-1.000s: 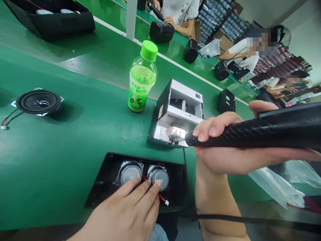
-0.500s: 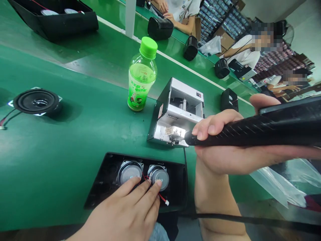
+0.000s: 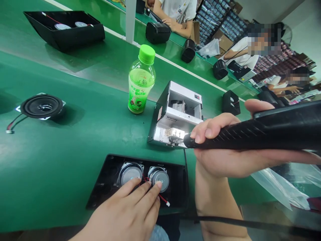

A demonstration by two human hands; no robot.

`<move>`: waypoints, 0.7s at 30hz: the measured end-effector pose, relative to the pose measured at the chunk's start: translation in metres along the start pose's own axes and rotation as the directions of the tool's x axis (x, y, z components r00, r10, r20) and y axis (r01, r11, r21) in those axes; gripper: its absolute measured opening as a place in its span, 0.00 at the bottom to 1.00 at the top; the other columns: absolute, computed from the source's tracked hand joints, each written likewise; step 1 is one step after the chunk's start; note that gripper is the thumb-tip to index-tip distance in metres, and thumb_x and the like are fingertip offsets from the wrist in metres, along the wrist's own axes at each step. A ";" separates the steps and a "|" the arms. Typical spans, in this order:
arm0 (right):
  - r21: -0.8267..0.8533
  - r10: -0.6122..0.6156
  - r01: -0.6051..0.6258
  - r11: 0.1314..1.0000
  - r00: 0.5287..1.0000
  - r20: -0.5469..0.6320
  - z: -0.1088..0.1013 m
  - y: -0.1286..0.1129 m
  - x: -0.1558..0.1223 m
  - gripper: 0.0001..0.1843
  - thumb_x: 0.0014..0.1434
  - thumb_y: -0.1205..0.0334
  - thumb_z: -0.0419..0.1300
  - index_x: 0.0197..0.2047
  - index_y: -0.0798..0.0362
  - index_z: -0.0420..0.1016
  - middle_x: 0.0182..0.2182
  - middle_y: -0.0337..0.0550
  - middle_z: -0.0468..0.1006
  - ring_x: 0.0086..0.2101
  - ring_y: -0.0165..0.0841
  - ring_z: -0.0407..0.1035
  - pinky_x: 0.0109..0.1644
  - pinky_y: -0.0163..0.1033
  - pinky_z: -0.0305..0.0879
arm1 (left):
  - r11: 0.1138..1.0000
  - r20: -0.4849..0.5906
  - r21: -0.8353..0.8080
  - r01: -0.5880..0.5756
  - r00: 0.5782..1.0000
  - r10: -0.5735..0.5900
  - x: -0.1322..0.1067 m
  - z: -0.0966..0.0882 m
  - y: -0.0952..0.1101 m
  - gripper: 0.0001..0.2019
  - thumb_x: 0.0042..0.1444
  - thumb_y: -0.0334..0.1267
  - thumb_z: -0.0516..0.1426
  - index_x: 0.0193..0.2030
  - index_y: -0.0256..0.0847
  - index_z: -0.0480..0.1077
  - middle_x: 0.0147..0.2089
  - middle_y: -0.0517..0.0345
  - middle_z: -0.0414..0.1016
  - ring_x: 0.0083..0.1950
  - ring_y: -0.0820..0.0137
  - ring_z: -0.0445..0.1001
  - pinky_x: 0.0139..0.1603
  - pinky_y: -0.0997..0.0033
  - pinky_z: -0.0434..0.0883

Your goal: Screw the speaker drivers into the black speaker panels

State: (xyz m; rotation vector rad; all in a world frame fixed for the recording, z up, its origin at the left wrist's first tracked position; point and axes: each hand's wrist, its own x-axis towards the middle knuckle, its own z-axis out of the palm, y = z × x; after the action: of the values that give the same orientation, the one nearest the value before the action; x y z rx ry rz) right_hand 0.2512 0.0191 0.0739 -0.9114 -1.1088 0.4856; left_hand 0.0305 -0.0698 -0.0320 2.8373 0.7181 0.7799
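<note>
My right hand (image 3: pixel 225 147) is wrapped round a black electric screwdriver (image 3: pixel 263 132), whose tip rests at the front opening of a small white and black screw feeder box (image 3: pixel 179 112). My left hand (image 3: pixel 125 214) lies flat with fingers stretched out on a black speaker housing (image 3: pixel 105 180) at the near table edge. Its fingertips touch two round silver speaker drivers (image 3: pixel 157 175) and their red wires. The housing lies open side up.
A green-capped drink bottle (image 3: pixel 141 80) stands behind the feeder. A loose speaker driver (image 3: pixel 42 106) lies at the left. Another black housing (image 3: pixel 65 30) sits far left on the green belt (image 3: pixel 75 140). Across it, people work among black speaker shells (image 3: pixel 157 32). Clear plastic bag (image 3: pixel 276 187) at right.
The view has shifted slightly, so everything sits a little lower in frame. The screwdriver tip stays at the feeder's opening and my left hand has not moved on the drivers.
</note>
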 end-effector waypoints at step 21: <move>0.094 -0.056 0.062 0.994 0.997 -0.059 0.002 0.019 0.006 0.41 0.66 0.17 0.47 0.47 0.46 0.79 0.18 0.32 0.71 0.12 0.32 0.62 0.13 0.39 0.64 | 1.000 -0.007 0.016 -0.011 1.000 0.011 0.004 0.003 -0.002 0.19 0.80 0.36 0.49 0.54 0.44 0.83 0.63 0.58 0.86 0.59 0.64 0.81 0.69 0.57 0.65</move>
State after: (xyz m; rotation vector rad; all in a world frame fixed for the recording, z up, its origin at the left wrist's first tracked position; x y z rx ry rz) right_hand 0.2536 0.0351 0.0619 -0.8018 -1.0492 0.4579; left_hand 0.0343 -0.0665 -0.0335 2.8567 0.7141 0.7897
